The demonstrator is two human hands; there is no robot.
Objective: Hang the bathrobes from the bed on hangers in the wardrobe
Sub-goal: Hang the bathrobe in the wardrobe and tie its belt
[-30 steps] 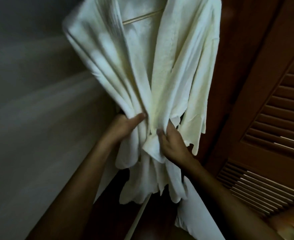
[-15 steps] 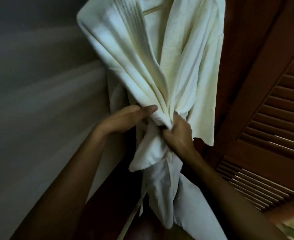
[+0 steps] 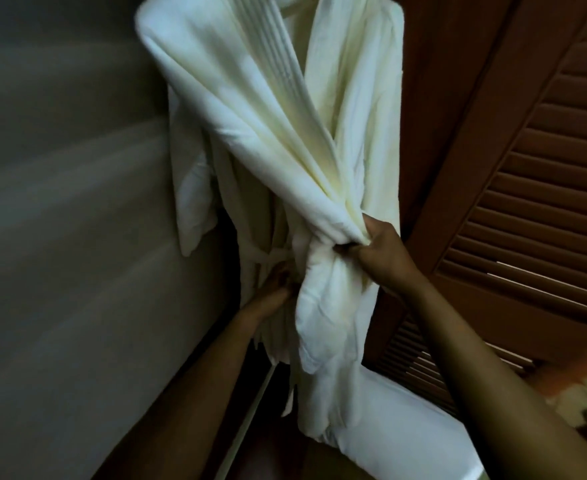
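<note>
The white bathrobe (image 3: 267, 116) hung full length in the narrow space between a grey wall (image 3: 60, 202) and the brown louvred door (image 3: 527, 202) of the wardrobe. Its shoulders spread wide at the top, as they would over a hanger, though the collar ran out of the top of the frame and no hanger showed. The right hand (image 3: 376, 247) was closed in a tight fist round both front panels where they crossed at waist height. It drew them to the door side, so that the ribbed lapel lay taut and diagonal across the chest. That hold looked meant to keep the front overlapped and out of the way while the waist was secured. The left hand (image 3: 273, 289) reached in low from the wall side, right against the belt (image 3: 267, 252), which ran across the robe there. Its fingertips were buried in the folds, so whether it pinched the belt or merely touched it could not be told. Going by its place, it was probably after the belt to wrap the gathered front. One sleeve (image 3: 195, 209) dangled loose beside the wall, and the hem fell slack below the fist. A pale sheet of white fabric (image 3: 406, 427) lay beneath the robe at the foot of the door.
</note>
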